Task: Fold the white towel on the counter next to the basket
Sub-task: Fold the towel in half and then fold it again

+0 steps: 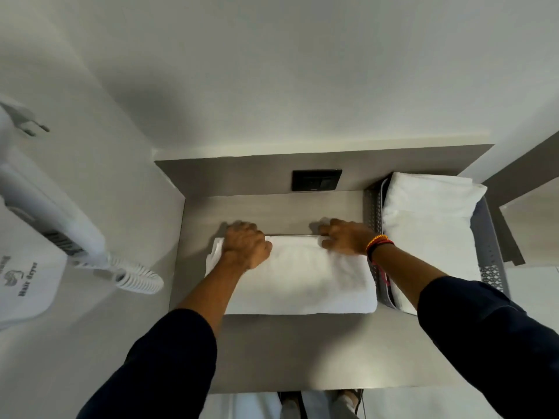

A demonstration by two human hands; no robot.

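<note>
The white towel (298,276) lies folded into a thick, soft rectangle on the grey counter (302,352), its long folded edge nearest the person and its far edge under both hands. The left hand (246,244) sits on the towel's far left corner, fingers curled down over the edge in a loose clench on the cloth, where a few layered edges of terry fan out just left of the knuckles. The right hand (343,235) rests on the far right corner, fingers bent over the edge and blurred; whether it pinches the cloth or only presses on it I cannot tell. A beaded bracelet (378,241) in orange, red and dark bands circles the right wrist, and dark sleeves (169,364) cover both forearms from the elbow back. Just right of the right hand, touching the towel's end, stands the basket (488,246), grey plastic with perforated walls, holding a stack of folded white towels (429,219) that rises above its rim. Beyond the hands the counter meets a low grey upstand with a black socket plate (316,179) set in it, and plain white wall above. The counter is smooth, matt and faintly brushed. Well left of the left hand, a white wall-mounted hair dryer (45,213) hangs with its coiled cord (136,276) looping down.
</note>
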